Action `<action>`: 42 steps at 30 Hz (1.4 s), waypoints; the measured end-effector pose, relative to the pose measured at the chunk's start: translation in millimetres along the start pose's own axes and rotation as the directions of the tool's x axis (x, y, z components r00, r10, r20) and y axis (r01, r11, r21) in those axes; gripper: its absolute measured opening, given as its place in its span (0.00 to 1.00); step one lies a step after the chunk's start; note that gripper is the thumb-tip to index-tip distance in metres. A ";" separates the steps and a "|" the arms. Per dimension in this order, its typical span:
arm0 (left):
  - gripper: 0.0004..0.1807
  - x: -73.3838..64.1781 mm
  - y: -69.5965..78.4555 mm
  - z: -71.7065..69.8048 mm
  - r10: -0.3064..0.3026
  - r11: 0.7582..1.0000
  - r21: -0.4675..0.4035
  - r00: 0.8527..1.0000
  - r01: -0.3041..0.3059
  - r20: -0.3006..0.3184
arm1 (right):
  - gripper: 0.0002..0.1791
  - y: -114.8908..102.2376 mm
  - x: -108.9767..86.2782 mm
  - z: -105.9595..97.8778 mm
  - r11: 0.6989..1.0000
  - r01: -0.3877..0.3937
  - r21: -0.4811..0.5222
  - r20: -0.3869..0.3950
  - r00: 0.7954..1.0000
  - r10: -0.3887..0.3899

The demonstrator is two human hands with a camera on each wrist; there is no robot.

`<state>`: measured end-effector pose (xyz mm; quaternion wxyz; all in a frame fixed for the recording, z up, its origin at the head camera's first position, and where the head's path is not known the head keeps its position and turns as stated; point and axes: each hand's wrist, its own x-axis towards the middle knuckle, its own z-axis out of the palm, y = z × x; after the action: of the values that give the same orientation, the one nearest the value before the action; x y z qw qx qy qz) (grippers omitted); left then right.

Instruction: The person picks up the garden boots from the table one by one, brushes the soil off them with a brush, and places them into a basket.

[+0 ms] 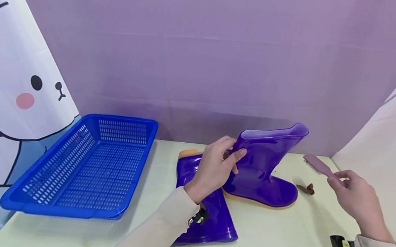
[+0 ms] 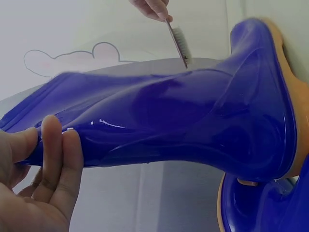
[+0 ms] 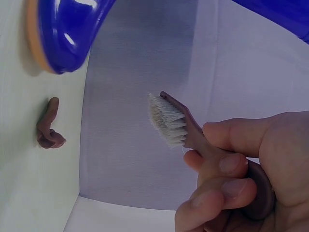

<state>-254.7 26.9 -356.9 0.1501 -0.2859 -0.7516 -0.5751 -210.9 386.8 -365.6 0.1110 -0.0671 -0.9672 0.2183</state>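
A purple rain boot (image 1: 263, 168) with an orange sole stands upright on the table, toe to the right. My left hand (image 1: 216, 165) pinches the rim of its shaft, thumb on one side and fingers on the other. In my right hand (image 1: 359, 197) is a brush (image 3: 193, 128) with a brown handle and pale bristles, gripped by the handle and apart from the boot. A second purple boot (image 1: 221, 217) lies on its side under my left forearm, partly hidden by it. Near the standing boot's toe lies a small brown twisted piece (image 3: 48, 128).
A blue perforated plastic basket (image 1: 142, 166) stands at the left of the table. Behind everything rises a purple cloth backdrop (image 1: 206, 58), with printed side panels left and right. The pale tabletop (image 1: 272, 244) extends in front of the boots.
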 end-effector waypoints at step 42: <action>0.17 86.7 -33.8 40.6 -0.298 0.874 -0.339 0.936 0.347 0.187 | 0.25 -10.4 -4.1 -4.1 0.998 0.045 0.042 0.005 0.999 -0.045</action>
<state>-339.5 81.9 -347.1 -0.0531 -0.2161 -0.6760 -0.7025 -206.8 378.4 -358.2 0.1144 -0.0423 -0.9641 0.2360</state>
